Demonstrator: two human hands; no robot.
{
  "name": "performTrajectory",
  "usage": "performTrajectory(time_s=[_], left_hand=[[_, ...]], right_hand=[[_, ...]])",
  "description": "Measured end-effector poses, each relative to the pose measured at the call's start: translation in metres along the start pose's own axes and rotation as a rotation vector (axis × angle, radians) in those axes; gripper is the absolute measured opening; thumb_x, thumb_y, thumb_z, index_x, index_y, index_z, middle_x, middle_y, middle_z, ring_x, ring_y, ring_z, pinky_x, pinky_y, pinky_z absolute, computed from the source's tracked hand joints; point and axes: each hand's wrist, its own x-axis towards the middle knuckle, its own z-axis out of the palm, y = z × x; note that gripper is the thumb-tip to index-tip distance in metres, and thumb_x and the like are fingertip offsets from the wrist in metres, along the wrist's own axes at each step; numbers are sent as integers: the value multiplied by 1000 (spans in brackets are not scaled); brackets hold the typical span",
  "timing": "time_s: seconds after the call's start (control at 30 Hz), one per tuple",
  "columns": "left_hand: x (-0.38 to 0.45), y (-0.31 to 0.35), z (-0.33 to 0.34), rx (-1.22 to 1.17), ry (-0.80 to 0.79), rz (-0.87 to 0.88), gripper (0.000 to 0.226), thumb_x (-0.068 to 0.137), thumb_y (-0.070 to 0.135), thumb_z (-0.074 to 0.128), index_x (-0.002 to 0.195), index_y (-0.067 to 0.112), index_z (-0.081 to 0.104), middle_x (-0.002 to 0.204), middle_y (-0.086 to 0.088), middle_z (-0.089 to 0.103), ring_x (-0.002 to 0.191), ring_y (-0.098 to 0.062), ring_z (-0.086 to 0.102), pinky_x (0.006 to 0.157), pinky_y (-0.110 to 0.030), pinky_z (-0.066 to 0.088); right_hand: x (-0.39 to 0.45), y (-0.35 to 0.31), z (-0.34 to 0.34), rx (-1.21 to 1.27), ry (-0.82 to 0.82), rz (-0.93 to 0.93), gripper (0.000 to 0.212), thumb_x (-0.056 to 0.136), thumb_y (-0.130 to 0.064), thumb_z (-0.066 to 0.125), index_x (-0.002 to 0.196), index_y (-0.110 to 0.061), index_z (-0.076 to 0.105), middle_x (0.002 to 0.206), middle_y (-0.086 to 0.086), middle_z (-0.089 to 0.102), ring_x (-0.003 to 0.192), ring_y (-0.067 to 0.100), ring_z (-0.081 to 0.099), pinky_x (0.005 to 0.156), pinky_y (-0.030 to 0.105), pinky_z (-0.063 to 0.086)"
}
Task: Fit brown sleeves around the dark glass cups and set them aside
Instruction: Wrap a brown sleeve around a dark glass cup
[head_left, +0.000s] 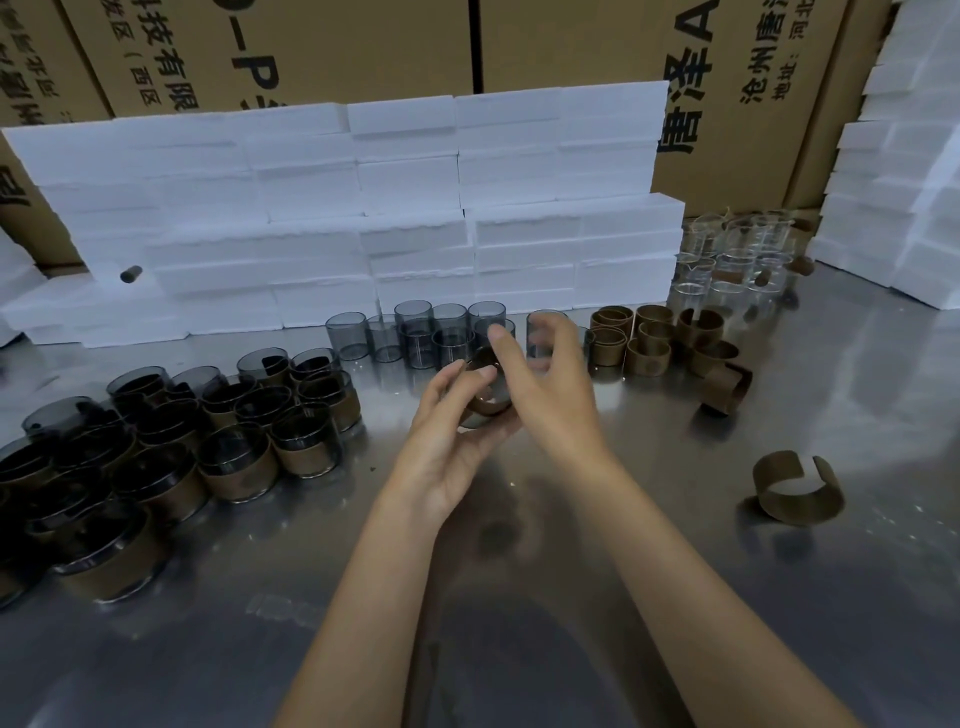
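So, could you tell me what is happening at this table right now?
A person is fitting a brown sleeve on a dark glass cup, gripping it in the left hand while the right hand works over its top. Finished sleeved cups crowd the steel table on the left. Bare dark cups and loose brown sleeves wait at the back.

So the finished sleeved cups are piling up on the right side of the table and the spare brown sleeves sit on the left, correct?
Reversed. The head view shows the sleeved cups massed on the left of the table, and the spare brown sleeves on the right.
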Motion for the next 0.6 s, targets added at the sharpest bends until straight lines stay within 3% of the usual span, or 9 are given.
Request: performTrajectory(time_s=[0.03,0.1,0.17,0.2,0.33,0.4,0.5,0.6], left_hand=[[0,-1,1,26,-20,-10,51,90,10,73,135,3,52,121,-22,61,100,-25,69,76,-39,61],[-1,-4,3,57,-19,-24,57,87,9,77,139,3,53,133,-26,61,101,-26,74,79,-44,61],[-1,-6,3,76,15,-24,55,82,8,82,132,9,59,132,-23,63,98,-24,76,77,-45,62],[0,-6,2,93,27,-22,56,78,8,85,129,11,61,132,-20,63,99,-23,76,77,-45,62],[0,-10,-1,127,46,-14,50,78,6,85,124,12,66,121,-15,67,89,-20,77,72,-40,63],[0,-13,-1,155,38,-17,40,84,1,79,121,13,69,116,-16,69,88,-22,77,72,-41,63],[-1,-15,-1,183,17,-32,40,88,1,74,125,13,68,115,-17,72,104,-38,74,81,-50,63],[-2,-14,-2,247,-22,-45,44,87,14,80,129,22,67,115,-14,76,97,-42,75,83,-49,63]], right_hand=[[0,2,0,65,-93,130,56,89,-66,62,130,-29,56,129,-7,60,117,7,60,99,30,48],[-1,10,-3,188,-241,269,47,86,-75,57,109,-38,71,108,-16,73,96,-11,66,79,15,53],[-3,19,-5,256,-278,273,40,88,-77,51,83,-46,77,82,-25,75,75,-17,66,57,3,47],[-3,23,-5,267,-275,266,42,89,-77,49,79,-48,78,78,-26,75,73,-17,66,55,2,46],[-9,28,-2,321,-225,279,68,79,-84,44,99,-29,79,91,-14,79,83,-7,71,73,19,51],[-9,33,0,336,-149,298,64,83,-82,45,97,-28,78,91,-12,79,86,-1,73,82,29,55],[-7,37,3,324,9,315,56,93,-71,50,94,-22,77,93,-3,79,95,13,74,96,40,56],[-4,39,3,280,79,291,55,93,-71,51,88,-21,75,82,-7,77,90,12,73,91,38,57]])
